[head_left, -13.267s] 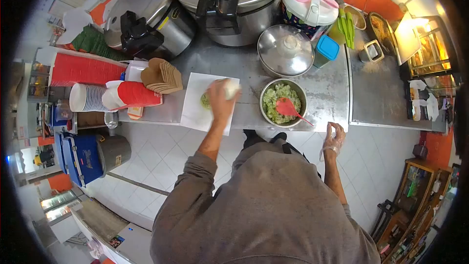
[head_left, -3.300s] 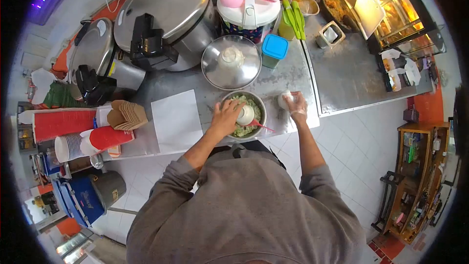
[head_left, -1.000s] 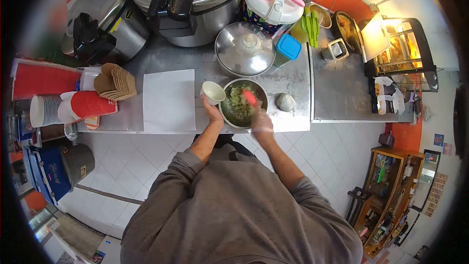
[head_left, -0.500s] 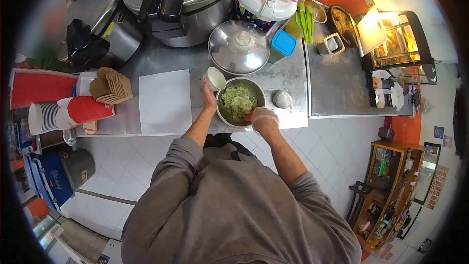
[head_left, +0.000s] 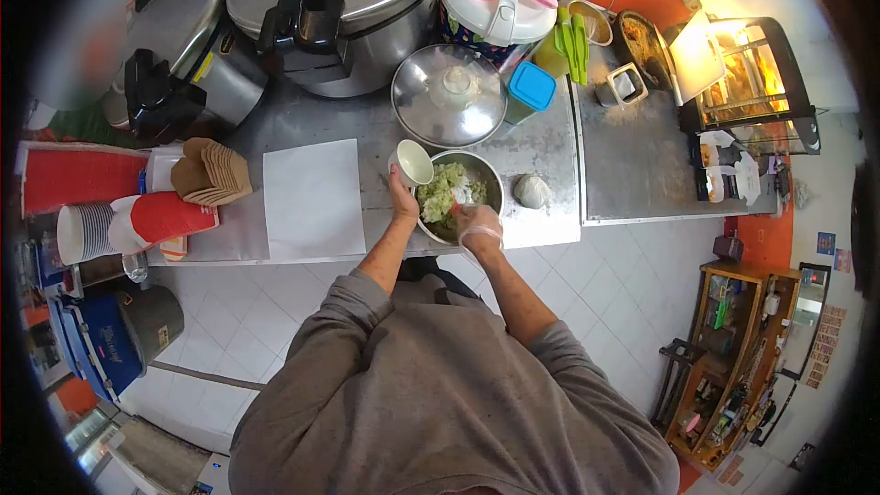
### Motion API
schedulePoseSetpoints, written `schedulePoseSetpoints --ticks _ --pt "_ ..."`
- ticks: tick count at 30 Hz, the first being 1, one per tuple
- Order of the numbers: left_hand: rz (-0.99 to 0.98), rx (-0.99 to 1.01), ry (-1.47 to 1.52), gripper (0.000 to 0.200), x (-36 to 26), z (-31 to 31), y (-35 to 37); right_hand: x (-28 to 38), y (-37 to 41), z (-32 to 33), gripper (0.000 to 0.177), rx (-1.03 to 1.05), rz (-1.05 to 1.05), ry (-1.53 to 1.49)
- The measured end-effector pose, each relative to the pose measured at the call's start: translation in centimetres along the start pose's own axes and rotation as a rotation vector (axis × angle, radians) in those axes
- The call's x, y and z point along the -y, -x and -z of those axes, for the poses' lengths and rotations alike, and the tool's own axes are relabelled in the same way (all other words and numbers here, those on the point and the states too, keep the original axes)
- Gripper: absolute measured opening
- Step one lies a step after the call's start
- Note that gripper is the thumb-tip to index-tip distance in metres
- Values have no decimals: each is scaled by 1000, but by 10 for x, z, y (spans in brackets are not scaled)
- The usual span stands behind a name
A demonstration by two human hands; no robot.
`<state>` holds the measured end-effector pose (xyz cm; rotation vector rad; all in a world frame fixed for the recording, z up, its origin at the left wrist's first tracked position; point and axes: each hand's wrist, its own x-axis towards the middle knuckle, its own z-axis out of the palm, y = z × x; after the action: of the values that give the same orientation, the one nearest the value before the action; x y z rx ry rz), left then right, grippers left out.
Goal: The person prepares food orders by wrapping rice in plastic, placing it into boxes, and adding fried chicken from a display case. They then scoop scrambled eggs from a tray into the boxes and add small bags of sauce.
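left hand (head_left: 402,200) clasps small pale round cup (head_left: 418,160); gloved right hand (head_left: 478,223), apart, grips red utensil (head_left: 456,208); beneath that hand, round metal bowl (head_left: 492,184) of green-white food (head_left: 442,190).

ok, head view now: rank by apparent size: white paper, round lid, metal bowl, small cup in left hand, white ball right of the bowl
1. white paper
2. round lid
3. metal bowl
Unranked, smallest: small cup and white ball; too close to call.

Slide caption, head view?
Left hand holds a small pale bowl by a metal bowl of green food; gloved right hand grips a red utensil.
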<state>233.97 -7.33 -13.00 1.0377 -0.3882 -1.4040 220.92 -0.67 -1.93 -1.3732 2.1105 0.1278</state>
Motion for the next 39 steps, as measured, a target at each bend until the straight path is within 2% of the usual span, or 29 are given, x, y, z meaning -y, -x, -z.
schedulePoseSetpoints --ticks 2,3,5,7,8,9,11,12,13,15,17,19,20,21,23,24,25,27,28,30,31,33,35,37,39 --pt "9 -42 50 63 11 10 -9 -26 -9 -28 25 30 111 -199" --pt "-2 -7 88 62 24 26 -21 -45 -22 -50 25 32 110 -197" --pt "-14 30 129 62 26 32 -22 -83 -47 -83 24 -86 618 -237" --pt "-20 -28 -104 59 -10 16 -2 -93 -42 -76 24 -163 640 -203" --pt "-130 -60 -193 55 -36 4 13 -98 -39 -72 24 -234 660 -169" --pt "-130 -60 -193 55 -51 6 23 -103 -38 -68 24 -234 660 -170" --pt "-161 260 -579 50 -74 25 32 -108 -34 -60 27 -69 376 -437" --pt "-200 343 -792 47 -81 30 35 -101 -20 -43 29 -97 360 -359" --pt "-200 344 -797 47 -82 29 42 -101 -15 -35 29 -97 360 -364" --pt "-234 353 -893 45 -94 11 60 -101 -8 -22 30 4 168 -515" --pt "-204 385 -988 44 -87 -2 63 -101 1 -13 31 21 149 -532" --pt "-162 351 -1073 46 -68 -12 62 -103 5 -9 32 -164 231 -519" --pt "-159 337 -1092 49 -67 -21 65 -89 16 11 31 -120 112 -561" --pt "-161 339 -1094 49 -56 -22 62 -78 23 25 31 -122 111 -564" --pt "-20 383 -883 53 -28 -22 56 -61 33 42 29 -180 62 -316" --pt "332 279 -715 58 -50 -49 72 -53 37 42 27 -276 163 -224" --pt "331 286 -717 58 -37 -50 72 -44 41 42 27 -282 159 -227" --pt "91 161 -865 62 -3 -44 66 -26 51 45 19 -308 138 179" --pt "90 167 -866 62 7 -41 61 -25 57 45 13 -388 206 200" --pt "302 187 -659 64 6 -41 54 -24 61 44 15 -431 194 183" --pt "301 190 -661 64 4 -39 51 -25 62 43 17 -469 185 171" --pt "741 218 -487 60 -23 -49 55 -29 59 39 20 -440 190 152" --pt "750 281 -451 60 -30 -50 56 -31 59 27 25 -408 193 129" --pt "764 230 -443 62 -29 -54 55 -30 61 14 46 -354 273 120" --pt "786 264 -460 65 -32 -49 47 -29 61 16 48 -307 265 120"
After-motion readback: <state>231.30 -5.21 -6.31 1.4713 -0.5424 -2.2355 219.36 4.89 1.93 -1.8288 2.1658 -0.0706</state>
